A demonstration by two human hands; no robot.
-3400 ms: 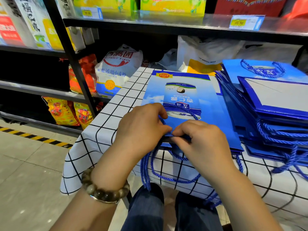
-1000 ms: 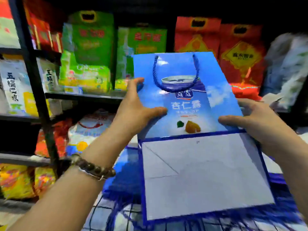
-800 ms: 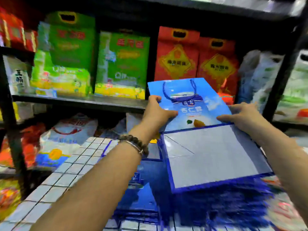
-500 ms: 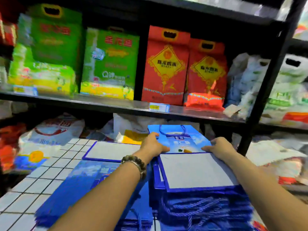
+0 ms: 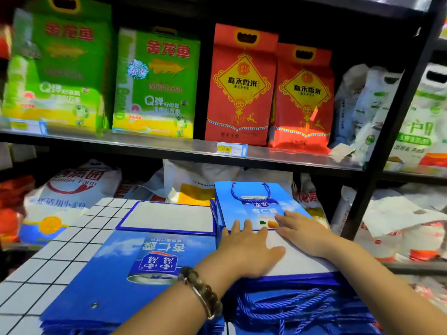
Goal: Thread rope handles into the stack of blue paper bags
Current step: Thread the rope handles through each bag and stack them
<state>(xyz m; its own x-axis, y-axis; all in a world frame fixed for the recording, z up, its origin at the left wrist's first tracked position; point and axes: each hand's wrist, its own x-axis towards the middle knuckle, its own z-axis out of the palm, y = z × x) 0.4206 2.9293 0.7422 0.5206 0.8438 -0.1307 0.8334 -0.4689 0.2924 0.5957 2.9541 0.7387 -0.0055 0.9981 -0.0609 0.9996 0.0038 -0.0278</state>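
Both hands, left hand [image 5: 246,252], right hand [image 5: 304,234], flat on top bag [image 5: 254,204].

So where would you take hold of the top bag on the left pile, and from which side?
Probably its near left corner, pinched from the person's side. The top bag lies flat, its mouth end with a punched hole nearest them. Its right side runs close beside the right stack, leaving little room there.
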